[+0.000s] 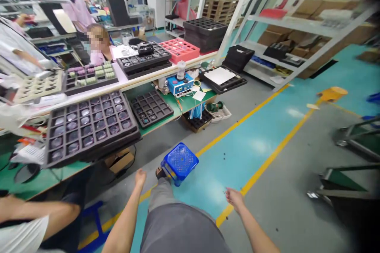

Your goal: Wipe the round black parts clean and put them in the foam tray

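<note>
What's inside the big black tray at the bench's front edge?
The big black tray holds a grid of square pockets, most with a clear-wrapped round part. Its underside and the bench beneath are hidden. Left hand and right hand hang empty above the floor.

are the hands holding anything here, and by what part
Nothing is held: the left hand and right hand hang free above the floor near the blue basket.

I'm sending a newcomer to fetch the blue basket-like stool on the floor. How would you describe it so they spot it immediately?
Start at the long green workbench stacked with black compartment trays. Look down to the floor, where the yellow line borders the teal aisle. The blue stool sits there, just beyond the person's left hand and knee: the only bright blue, mesh-topped plastic piece there.
</note>
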A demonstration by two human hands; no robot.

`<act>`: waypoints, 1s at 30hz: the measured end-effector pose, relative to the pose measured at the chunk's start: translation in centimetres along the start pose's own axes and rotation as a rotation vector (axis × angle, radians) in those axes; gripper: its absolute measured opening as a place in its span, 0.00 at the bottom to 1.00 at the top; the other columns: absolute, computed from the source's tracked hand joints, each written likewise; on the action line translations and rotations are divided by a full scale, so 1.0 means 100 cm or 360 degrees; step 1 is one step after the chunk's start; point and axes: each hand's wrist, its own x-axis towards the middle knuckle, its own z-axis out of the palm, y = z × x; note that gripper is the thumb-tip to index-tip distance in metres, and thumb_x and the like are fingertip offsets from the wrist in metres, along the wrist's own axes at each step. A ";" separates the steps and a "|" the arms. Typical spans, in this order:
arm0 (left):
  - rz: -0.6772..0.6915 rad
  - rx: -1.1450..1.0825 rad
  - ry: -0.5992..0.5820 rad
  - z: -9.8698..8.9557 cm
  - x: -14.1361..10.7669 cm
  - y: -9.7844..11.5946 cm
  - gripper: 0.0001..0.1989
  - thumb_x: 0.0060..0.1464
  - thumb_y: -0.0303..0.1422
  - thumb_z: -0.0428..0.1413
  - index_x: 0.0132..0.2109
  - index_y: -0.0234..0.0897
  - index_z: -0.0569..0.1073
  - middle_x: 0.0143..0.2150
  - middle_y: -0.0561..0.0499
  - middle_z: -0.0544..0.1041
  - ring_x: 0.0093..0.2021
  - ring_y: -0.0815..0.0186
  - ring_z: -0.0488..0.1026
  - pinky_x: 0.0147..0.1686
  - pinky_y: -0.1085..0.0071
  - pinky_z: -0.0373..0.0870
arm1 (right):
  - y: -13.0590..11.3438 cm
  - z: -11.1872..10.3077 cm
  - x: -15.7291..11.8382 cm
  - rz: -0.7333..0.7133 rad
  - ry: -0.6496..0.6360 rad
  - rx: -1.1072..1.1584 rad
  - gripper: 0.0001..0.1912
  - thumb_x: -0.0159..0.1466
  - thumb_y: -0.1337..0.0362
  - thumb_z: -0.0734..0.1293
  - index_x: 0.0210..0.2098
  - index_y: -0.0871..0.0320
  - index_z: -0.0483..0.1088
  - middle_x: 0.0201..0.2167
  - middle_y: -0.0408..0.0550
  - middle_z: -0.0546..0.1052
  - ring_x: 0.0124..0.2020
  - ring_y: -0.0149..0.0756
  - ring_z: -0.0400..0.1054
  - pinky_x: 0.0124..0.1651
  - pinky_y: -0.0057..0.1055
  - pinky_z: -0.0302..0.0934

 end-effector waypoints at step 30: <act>0.0377 0.0416 0.1377 0.080 0.237 0.274 0.33 0.68 0.45 0.44 0.70 0.26 0.60 0.70 0.27 0.63 0.70 0.44 0.61 0.65 0.45 0.61 | -0.390 0.343 0.332 -0.1686 -0.0270 0.0397 0.23 0.65 0.46 0.63 0.42 0.61 0.74 0.27 0.46 0.75 0.26 0.33 0.69 0.32 0.30 0.65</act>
